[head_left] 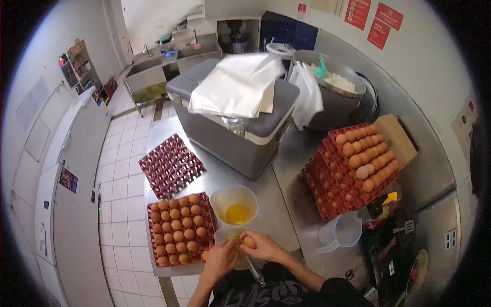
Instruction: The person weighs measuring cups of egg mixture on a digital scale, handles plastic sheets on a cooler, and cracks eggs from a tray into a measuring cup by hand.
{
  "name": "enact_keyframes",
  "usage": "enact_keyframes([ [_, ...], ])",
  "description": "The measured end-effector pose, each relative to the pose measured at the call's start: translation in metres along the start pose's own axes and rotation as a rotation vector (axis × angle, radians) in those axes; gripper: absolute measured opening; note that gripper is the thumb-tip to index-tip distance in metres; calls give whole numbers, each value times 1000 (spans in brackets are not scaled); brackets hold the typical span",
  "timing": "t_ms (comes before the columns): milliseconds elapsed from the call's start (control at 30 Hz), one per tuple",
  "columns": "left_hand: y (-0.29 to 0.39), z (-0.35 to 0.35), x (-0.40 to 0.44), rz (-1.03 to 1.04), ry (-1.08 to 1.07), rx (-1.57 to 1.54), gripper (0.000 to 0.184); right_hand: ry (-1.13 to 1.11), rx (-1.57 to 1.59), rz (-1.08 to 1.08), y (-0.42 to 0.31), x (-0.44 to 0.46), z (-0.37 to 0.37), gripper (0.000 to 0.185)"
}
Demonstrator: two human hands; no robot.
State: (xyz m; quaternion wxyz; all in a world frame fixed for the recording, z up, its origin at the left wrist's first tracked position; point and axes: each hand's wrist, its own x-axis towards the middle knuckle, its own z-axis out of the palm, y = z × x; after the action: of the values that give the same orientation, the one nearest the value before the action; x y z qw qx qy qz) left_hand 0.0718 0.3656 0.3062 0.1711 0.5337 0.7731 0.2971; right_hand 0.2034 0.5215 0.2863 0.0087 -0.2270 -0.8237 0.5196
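Observation:
My right hand (265, 248) is closed around a brown egg (249, 242), held over a small pale bowl (221, 235) near my body. My left hand (221, 262) meets it there, fingers curled together; what they hold, if anything, is hidden. A metal handle (254, 270) sticks out below my hands toward me. Just beyond the bowl stands a translucent plastic jug (217, 198) with yellow egg in the bottom. To the left, a red egg tray (208, 211) carries rows of brown eggs (176, 225), its near right corner close to my left hand.
An unfilled red tray (171, 166) lies behind the egg tray. Stacked trays of eggs (335, 179) stand at right, near another clear jug (341, 230). A large grey cool box (225, 143) and a big pot (327, 102) of white food occupy the back. Scissors (349, 274) lie at lower right.

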Motion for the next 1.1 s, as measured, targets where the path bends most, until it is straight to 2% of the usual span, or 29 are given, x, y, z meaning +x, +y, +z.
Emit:
enact_keyframes([
  [33, -2, 5, -6, -29, -35, -4, 21, 12, 43, 49, -1, -6, -1, 35],
  [100, -14, 5, -13, -35, 149, -48, 17, 142, 158, 53, 1, -16, -12, 31],
  [133, -7, -12, -15, -73, 215, -121, 20, 249, 142, 29, -1, -20, -17, 23],
  [167, 2, -28, -15, -132, 302, -53, 23, 281, 219, 25, 8, -25, -18, 20],
  [200, -2, -28, -18, -205, 373, -225, 22, 347, 272, -3, 17, -25, -27, 17],
  [267, 0, -42, -20, -158, 444, -124, 25, 363, 377, 71, 25, -32, -33, 14],
  [300, 2, -44, -23, -169, 435, -127, 25, 393, 481, 139, 27, -37, -34, 11],
  [367, 4, -50, -20, -205, 317, -55, 23, 403, 510, 133, 35, -38, -32, 12],
  [467, 5, -48, -12, -127, 244, 36, 22, 471, 520, 150, 35, -43, -24, 15],
  [500, 4, -45, -8, -123, 224, -23, 22, 521, 502, 165, 33, -40, -29, 17],
  [633, 12, -45, 4, -7, 310, -72, 17, 614, 631, 125, 36, -30, -45, 15],
  [733, 17, -59, 16, 16, 376, 10, 17, 584, 791, 149, 53, -15, -61, 12],
  [800, 22, -67, 34, 54, 298, 22, 19, 537, 725, 168, 60, -10, -69, 12],
  [867, 38, -82, 58, 82, 243, 42, 21, 585, 687, 101, 64, -5, -78, 9],
  [967, 80, -96, 112, 403, 223, 139, 22, 623, 724, 85, 62, -6, -91, 9],
  [1100, 176, -99, 198, 749, 75, 142, 22, 601, 700, 132, 71, -16, -101, 11],
])
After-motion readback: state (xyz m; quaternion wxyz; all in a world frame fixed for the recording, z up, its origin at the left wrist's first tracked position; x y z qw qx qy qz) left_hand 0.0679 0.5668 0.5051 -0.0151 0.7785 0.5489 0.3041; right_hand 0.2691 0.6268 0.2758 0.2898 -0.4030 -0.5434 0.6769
